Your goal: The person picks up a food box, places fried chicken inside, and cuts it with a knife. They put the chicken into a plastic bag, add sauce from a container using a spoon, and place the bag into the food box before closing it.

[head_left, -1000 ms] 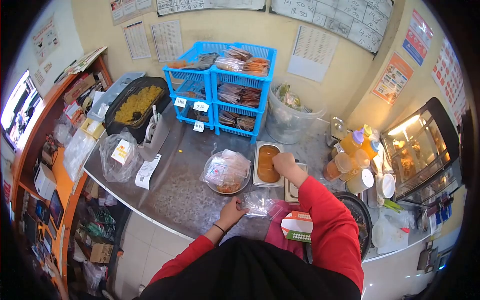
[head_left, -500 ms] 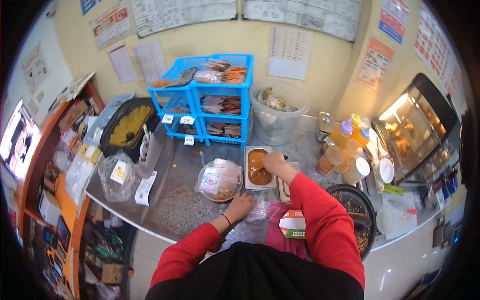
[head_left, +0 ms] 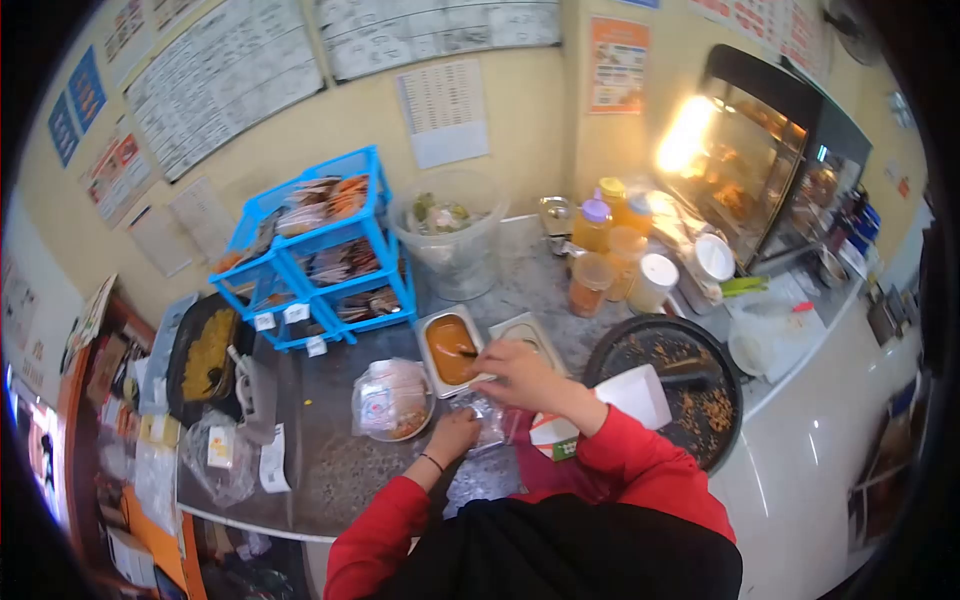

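A steel pan of orange-brown sauce stands in front of me, with a dark utensil handle sticking out of it. My right hand hovers by the pan's near right side, fingers apart and apparently holding nothing. Beneath it lies a clear plastic bag; my left hand has its fingers curled at the bag's left edge. To the left, a plastic-wrapped bowl of food sits on the counter. Partly behind my right forearm is a white carton, over a dark pink cloth.
A second steel pan adjoins the sauce pan. Blue stacked baskets and a clear bucket stand behind. On the right are sauce bottles, a large black pan and a lit food warmer.
The view has swung to the right. My right hand has come back from the sauce toward the plastic bag, and the utensil stays in the pan. My left hand is now at the bag's edge.
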{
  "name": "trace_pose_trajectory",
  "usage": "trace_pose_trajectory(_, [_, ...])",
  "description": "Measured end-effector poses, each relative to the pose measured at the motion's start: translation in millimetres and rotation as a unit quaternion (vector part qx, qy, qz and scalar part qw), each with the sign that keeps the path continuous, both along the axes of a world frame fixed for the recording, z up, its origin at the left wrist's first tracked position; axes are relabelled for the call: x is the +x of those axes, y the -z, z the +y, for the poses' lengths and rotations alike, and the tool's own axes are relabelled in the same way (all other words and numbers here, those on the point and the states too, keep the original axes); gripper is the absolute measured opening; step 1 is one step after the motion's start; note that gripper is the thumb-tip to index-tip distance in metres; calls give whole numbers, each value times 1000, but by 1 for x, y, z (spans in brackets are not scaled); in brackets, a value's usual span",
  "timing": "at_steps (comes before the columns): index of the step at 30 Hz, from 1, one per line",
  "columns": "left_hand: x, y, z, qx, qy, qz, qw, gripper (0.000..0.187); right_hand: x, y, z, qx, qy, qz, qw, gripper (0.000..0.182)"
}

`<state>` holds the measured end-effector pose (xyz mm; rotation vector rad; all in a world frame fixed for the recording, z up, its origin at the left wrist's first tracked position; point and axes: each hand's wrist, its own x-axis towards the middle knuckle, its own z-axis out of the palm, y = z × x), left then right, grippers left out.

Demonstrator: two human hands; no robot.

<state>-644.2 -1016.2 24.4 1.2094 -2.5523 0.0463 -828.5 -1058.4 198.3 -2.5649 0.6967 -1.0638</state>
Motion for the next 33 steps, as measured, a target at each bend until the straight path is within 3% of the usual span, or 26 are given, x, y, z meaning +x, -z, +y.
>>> trace_pose_trajectory(3, [4,-2,-8,1,58,-52,997,7,-25,8,30,108,-18,-95,990,18])
trace_pose_trajectory(5, [3,4,-10,11,51,-14,999,6,-34,15,49,196,-5,-103,975,17])
trace_pose_trajectory(8, [-3,1,-11,13,47,44,998,7,-37,40,67,212,-3,-107,972,16])
trace_pose_trajectory(10, [-10,-29,4,27,-14,113,993,8,-37,52,75,207,19,-78,975,16])
trace_pose_trajectory(12, [-9,-39,14,-46,-34,209,976,12,-36,58,85,222,45,-49,973,17])
trace_pose_trajectory(14, [-8,-47,20,38,-96,294,950,12,-29,68,88,210,73,-56,973,19])
trace_pose_trajectory(16, [-8,-42,25,169,-202,396,879,11,-22,71,87,158,120,-80,977,19])
trace_pose_trajectory(17, [-14,-48,27,240,-193,514,800,10,-16,64,90,135,151,-83,976,18])
trace_pose_trajectory(19, [-33,-62,42,365,-173,706,582,9,-7,61,92,102,172,-83,976,18])
trace_pose_trajectory(23, [-55,-89,59,416,-145,755,486,13,0,70,90,117,134,-89,980,18])
trace_pose_trajectory(26, [-57,-91,62,408,-138,768,473,14,0,75,90,115,119,-123,978,18])
trace_pose_trajectory(28, [-48,-86,61,437,-88,732,516,16,-1,86,83,103,115,-140,978,20])
trace_pose_trajectory(32, [-45,-97,62,390,-105,691,599,23,-5,57,94,41,134,-163,977,23])
trace_pose_trajectory(33, [-47,-104,65,379,-114,669,629,21,-5,58,93,125,105,-165,973,22])
